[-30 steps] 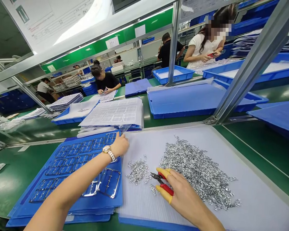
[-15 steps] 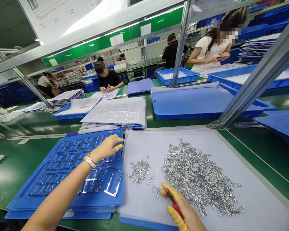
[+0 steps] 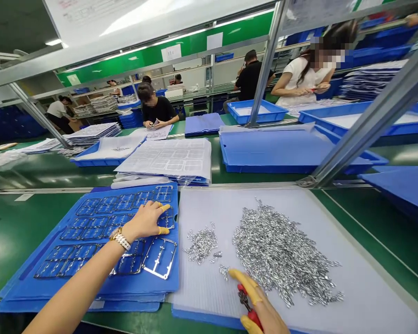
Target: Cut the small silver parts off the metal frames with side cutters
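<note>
My left hand [image 3: 146, 221], with yellow finger covers and a bracelet at the wrist, reaches over the blue sheet [image 3: 125, 290]. Its thumb and forefinger are spread around a metal frame [image 3: 166, 217] at the sheet's right edge; whether they touch it I cannot tell. Nearer me a frame [image 3: 160, 258] lies tilted among several others in rows. In my right hand [image 3: 259, 301], also with yellow finger covers, are red-handled nippers [image 3: 244, 299], partly hidden by the fingers. Just beyond them lie a few small metal pieces [image 3: 224, 272], between a small pile [image 3: 200, 245] and a large pile [image 3: 282, 250].
The piles rest on a white sheet [image 3: 209, 297] over the green bench [image 3: 7, 232]. Behind stand a paper-covered stack [image 3: 167, 157] and a blue tray [image 3: 271, 148]. A slanted metal post [image 3: 362, 106] rises at right. Several people work at benches beyond.
My left hand has lowered toward the frame at the right edge, its fingers spreading. My right hand has turned, showing more of the nippers. The view has shifted slightly.
</note>
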Motion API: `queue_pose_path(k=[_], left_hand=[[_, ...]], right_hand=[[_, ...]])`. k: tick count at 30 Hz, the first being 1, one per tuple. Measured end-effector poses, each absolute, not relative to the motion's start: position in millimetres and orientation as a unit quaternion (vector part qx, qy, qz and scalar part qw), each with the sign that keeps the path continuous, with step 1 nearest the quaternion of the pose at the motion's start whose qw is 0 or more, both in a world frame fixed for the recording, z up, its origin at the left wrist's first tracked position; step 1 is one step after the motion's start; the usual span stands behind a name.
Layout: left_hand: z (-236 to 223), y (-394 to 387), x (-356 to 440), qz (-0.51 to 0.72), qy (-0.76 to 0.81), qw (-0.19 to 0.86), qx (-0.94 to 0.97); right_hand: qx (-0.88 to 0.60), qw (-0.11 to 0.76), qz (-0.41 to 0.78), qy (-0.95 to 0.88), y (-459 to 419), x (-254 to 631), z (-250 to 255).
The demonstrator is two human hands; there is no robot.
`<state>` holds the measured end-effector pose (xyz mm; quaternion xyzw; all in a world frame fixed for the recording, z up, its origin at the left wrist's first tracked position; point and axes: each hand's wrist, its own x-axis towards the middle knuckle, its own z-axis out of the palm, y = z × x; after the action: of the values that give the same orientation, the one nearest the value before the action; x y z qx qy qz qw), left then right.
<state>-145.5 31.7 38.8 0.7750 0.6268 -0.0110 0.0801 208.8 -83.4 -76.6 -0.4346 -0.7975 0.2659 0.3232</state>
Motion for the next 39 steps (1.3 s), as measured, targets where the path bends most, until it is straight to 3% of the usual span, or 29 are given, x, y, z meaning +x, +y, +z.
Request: queue_pose_path(k=[3, 5, 11, 14, 18, 30, 39], left_hand=[[41, 33, -144, 0.0, 0.627, 0.09, 0.774], [46, 31, -144, 0.078, 0.624, 0.134, 0.766], [61, 18, -116, 0.459, 0.454, 0.518, 0.562], [58, 15, -79, 0.537, 0.387, 0.624, 0.415], [39, 18, -40, 0.538, 0.281, 0.753, 0.254], [25, 18, -29, 0.536, 0.238, 0.798, 0.137], [28, 16, -28, 0.534, 0.247, 0.795, 0.145]], right_hand=[[-0.433, 0.362, 0.246, -0.788, -81, 212, -72], [-0.437, 0.386, 0.227, -0.78, -78, 215, -66], [-0.49, 0.359, 0.178, -0.774, -49, 217, -33], [-0.465, 0.321, 0.12, -0.816, -29, 208, -16], [-0.409, 0.312, 0.014, -0.858, -11, 185, 8], [-0.386, 0.21, -0.107, -0.892, -1, 122, 45], [-0.382, 0.199, -0.124, -0.894, 0, 117, 47]])
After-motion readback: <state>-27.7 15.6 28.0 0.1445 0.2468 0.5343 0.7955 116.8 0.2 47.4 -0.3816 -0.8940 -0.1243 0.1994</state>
